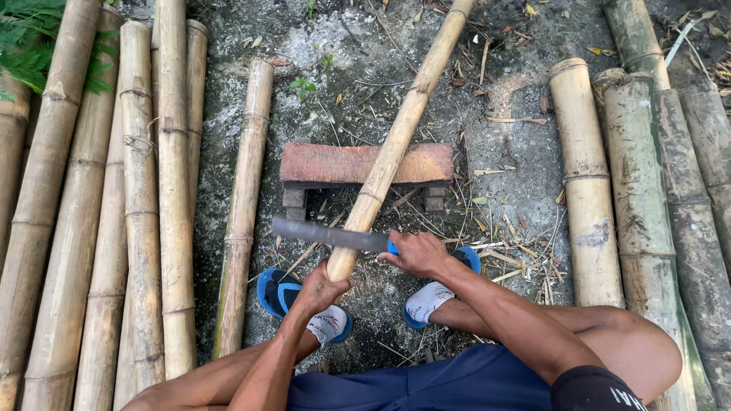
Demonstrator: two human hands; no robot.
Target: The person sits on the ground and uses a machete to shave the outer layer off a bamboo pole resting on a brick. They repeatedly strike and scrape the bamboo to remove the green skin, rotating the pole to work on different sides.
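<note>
A long bamboo pole [403, 129] lies slanted across a low wooden stool [327, 164], its near end toward me. My left hand [320, 289] grips that near end. My right hand [419, 253] holds the blue handle of a machete [327, 234]. Its dark blade reaches left and lies crosswise against the pole just above my left hand. I am squatting, and my feet in blue sandals [278, 293] with white socks rest on the ground either side of the pole.
Several bamboo poles [141, 198] lie side by side on the left, one [244, 205] apart from them. Thicker poles [586, 183] lie on the right. Bamboo chips and shavings [510, 259] litter the dirt around the stool. Green fern leaves [30, 38] show at the top left.
</note>
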